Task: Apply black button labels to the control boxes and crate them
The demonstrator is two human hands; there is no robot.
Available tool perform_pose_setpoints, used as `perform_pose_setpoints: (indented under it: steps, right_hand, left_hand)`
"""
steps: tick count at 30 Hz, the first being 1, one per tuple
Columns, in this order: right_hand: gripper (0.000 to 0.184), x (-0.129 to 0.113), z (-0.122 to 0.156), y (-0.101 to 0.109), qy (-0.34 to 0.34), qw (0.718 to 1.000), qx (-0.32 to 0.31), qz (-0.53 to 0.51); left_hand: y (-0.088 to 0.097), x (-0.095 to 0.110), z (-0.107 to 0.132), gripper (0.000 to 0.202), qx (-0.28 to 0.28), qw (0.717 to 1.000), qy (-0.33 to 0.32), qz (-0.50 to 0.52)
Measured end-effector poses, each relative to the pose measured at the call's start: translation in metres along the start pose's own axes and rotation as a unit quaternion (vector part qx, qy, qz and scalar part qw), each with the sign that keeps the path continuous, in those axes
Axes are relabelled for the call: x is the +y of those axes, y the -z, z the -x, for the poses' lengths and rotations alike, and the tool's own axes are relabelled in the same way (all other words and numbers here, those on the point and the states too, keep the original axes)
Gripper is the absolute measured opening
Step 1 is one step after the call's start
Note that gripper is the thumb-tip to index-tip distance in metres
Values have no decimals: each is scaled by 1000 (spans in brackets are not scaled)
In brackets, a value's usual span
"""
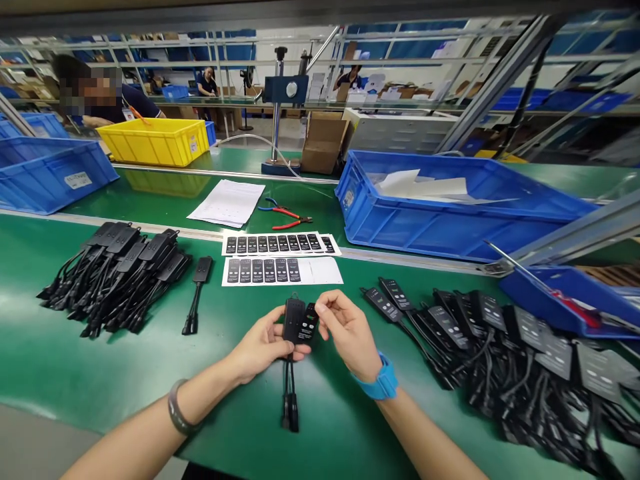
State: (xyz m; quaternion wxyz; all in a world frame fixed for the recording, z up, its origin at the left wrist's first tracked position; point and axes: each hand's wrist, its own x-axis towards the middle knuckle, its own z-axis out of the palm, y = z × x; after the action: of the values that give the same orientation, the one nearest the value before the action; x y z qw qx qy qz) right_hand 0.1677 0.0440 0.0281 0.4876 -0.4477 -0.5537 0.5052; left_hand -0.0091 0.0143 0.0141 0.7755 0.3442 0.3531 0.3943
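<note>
My left hand (263, 343) grips a small black controller box (294, 319) with two short cables hanging down over the green bench. Between thumb and fingertips, my right hand (347, 327) pinches the upper right corner of a black label (307, 327) with white print. The label is held at a slant over the right side of the box; whether it touches the box I cannot tell. Beyond my hands lies a label sheet (327, 272) with several black labels and a bare right end. Behind that is a second label sheet (273, 244).
Boxes with plain faces form a pile (130, 267) at left, with a single one (203, 270) beside it. Labelled boxes (493, 320) are heaped at right. Pliers (286, 215), papers (227, 202), a blue bin (450, 223) and a yellow bin (155, 143) stand farther back.
</note>
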Motion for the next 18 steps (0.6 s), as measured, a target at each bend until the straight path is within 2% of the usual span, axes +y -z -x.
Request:
perform_pose_setpoints:
  steps: [7,18]
  right_hand:
    - [28,-2,3,-5,1,999,15,50]
    - [24,-4,7,-10,-22,999,29,38]
  left_hand:
    - [-1,-5,2,64,-55,998,14,6]
    - [-6,-5,4,61,-46,998,29,-10]
